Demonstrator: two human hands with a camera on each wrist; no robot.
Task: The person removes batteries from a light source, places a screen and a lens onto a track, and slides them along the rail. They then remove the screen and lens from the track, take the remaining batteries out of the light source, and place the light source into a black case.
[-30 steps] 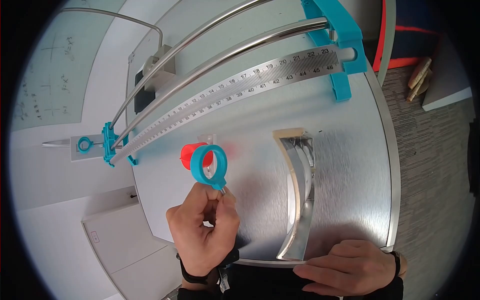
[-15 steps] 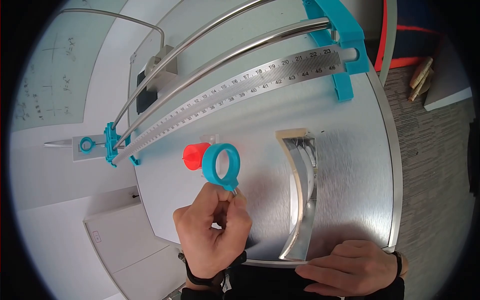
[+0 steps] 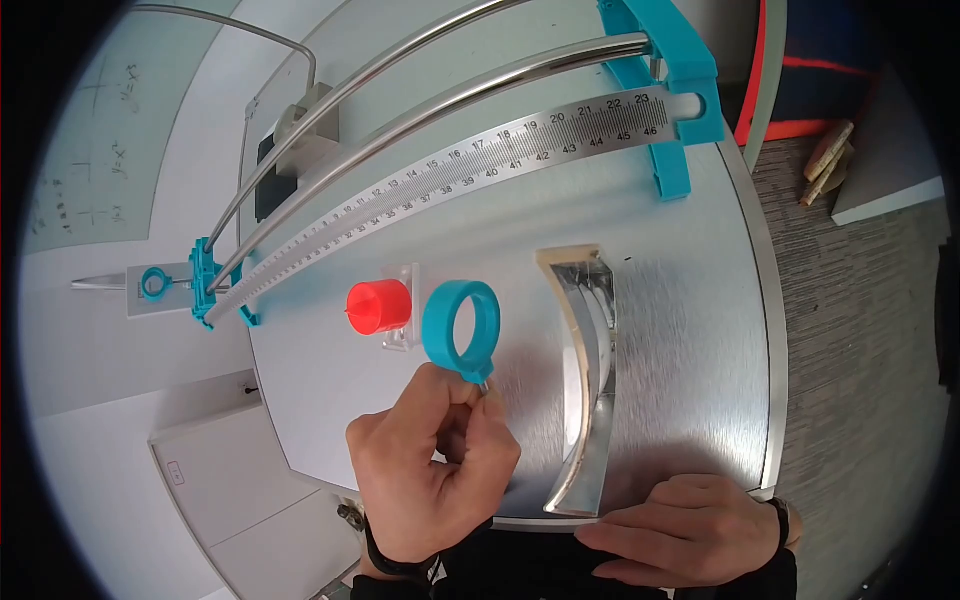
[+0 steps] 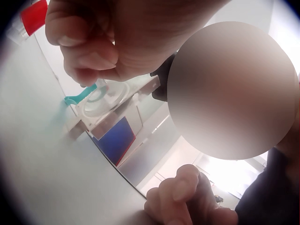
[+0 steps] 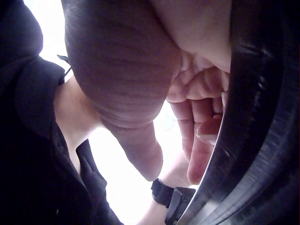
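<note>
My left hand (image 3: 435,465) is raised over the table and pinches the short metal stem of a teal ring-shaped holder (image 3: 434,335) between thumb and curled fingers. The ring stands upright above the hand. Just left of it sits a red cylinder (image 3: 378,306) with a small pointed tip, beside a clear plastic piece (image 3: 404,325). At the table's front edge my right hand (image 3: 690,530) rests with relaxed fingers and holds nothing. Its fingertips lie near the lower end of a curved, shiny silver piece (image 3: 590,390) with a tan edge.
Across the back runs a stand of metal rods (image 3: 440,105) and a ruler (image 3: 470,165) between teal end supports (image 3: 690,90). A second teal ring (image 3: 154,283) hangs beyond its left end. Behind the rods is a box-like socket (image 3: 310,135). The metal table (image 3: 690,370) drops off at right.
My left hand has carried the teal ring to the right, so it no longer overlaps the red cylinder. The right hand stays at the edge. The head view has shifted slightly.
</note>
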